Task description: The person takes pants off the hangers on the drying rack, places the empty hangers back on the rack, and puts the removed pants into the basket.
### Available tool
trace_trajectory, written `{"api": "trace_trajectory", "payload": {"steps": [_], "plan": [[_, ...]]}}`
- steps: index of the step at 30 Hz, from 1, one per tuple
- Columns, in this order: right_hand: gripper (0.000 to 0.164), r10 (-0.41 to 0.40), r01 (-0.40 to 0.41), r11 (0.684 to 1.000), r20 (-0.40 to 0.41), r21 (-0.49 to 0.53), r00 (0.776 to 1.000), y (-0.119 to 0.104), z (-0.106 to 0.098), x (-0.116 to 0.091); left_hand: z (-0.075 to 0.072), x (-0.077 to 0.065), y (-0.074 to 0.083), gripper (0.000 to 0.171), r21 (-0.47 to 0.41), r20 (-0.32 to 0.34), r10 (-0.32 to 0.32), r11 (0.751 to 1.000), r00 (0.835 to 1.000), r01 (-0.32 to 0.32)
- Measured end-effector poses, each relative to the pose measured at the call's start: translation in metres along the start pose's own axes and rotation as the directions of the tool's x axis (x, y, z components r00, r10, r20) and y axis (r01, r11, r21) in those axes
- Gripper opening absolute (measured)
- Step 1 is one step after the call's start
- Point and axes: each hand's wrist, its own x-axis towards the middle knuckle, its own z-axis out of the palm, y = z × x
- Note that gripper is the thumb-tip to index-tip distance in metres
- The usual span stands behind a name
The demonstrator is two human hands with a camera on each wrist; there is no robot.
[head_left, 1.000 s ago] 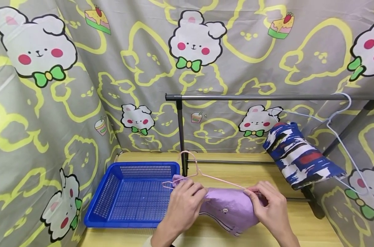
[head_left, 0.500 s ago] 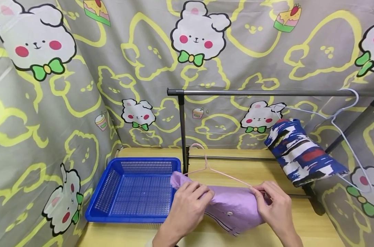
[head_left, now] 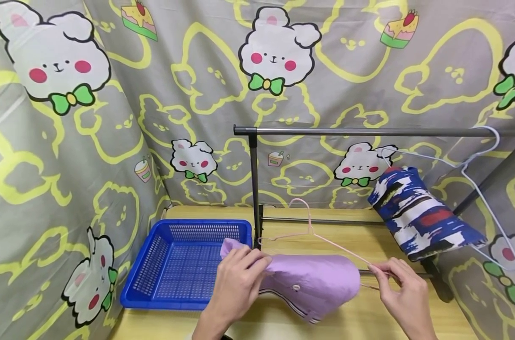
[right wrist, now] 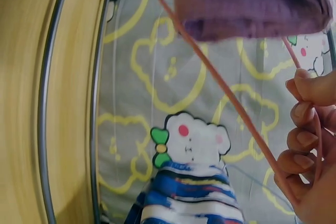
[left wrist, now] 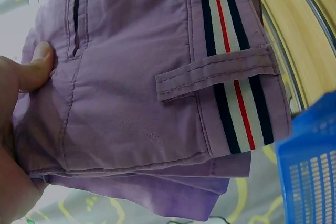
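Note:
Folded purple trousers (head_left: 313,278) hang over the lower bar of a pink clothes hanger (head_left: 338,248). My left hand (head_left: 240,281) grips them at the left, thumb on the cloth in the left wrist view, where a belt loop and a striped waistband (left wrist: 241,114) show. The hanger's right corner is in my right hand (head_left: 404,288), beside the trousers' right end. In the right wrist view, those fingers (right wrist: 302,140) curl round the pink wire, apart from the cloth. The hanger's hook points up, bare. The trousers hide most of the lower bar.
A blue plastic basket (head_left: 164,303) stands on the wooden table at the left. Behind my hands runs a dark metal clothes rack (head_left: 368,132). At its right hangs a light blue hanger (head_left: 489,205) with a folded blue, white and red garment (head_left: 423,212). Patterned curtains surround the table.
My right hand has moved right with the hanger, leaving the trousers' right end. The hanger's hook has shifted right. My left hand has drifted slightly left, still gripping the trousers.

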Motion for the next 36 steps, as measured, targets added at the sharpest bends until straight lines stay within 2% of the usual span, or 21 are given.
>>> {"api": "trace_trajectory", "payload": {"steps": [3,7,12,15,22,30,33,36], "plan": [[0.025,0.013,-0.013,0.999,-0.007,-0.052,1.0,0.005,-0.005,-0.004,-0.004,-0.005,-0.007,0.017,-0.012,-0.007,-0.037,0.999,0.999,0.037],[0.01,0.04,-0.041,0.994,-0.019,-0.1,0.999,0.008,-0.01,-0.008,-0.008,-0.01,-0.017,0.015,-0.029,-0.026,-0.078,0.997,0.997,0.077],[0.016,0.07,-0.077,0.988,-0.056,-0.131,0.996,0.008,-0.015,-0.008,-0.015,-0.015,-0.027,0.013,-0.031,-0.038,-0.133,0.991,0.99,0.132],[0.016,0.078,-0.093,0.987,-0.115,-0.13,0.99,0.006,-0.02,-0.005,-0.019,-0.017,-0.031,0.013,-0.029,-0.039,-0.154,0.988,0.987,0.153],[0.013,0.115,-0.144,0.983,-0.225,-0.115,0.968,-0.003,-0.032,0.011,-0.02,-0.022,-0.035,0.013,-0.051,-0.041,-0.183,0.982,0.982,0.181],[0.011,0.053,-0.078,0.995,-0.353,-0.058,0.934,-0.008,-0.04,0.03,-0.019,-0.026,-0.036,0.015,-0.063,-0.046,-0.205,0.977,0.978,0.202],[0.014,0.033,-0.056,0.997,-0.404,-0.044,0.914,-0.009,-0.042,0.036,-0.019,-0.026,-0.036,0.014,-0.058,-0.045,-0.204,0.978,0.978,0.201],[0.016,0.036,-0.073,0.995,-0.426,-0.072,0.904,-0.011,-0.045,0.042,-0.019,-0.027,-0.035,0.012,-0.054,-0.045,-0.208,0.977,0.977,0.205]]}}
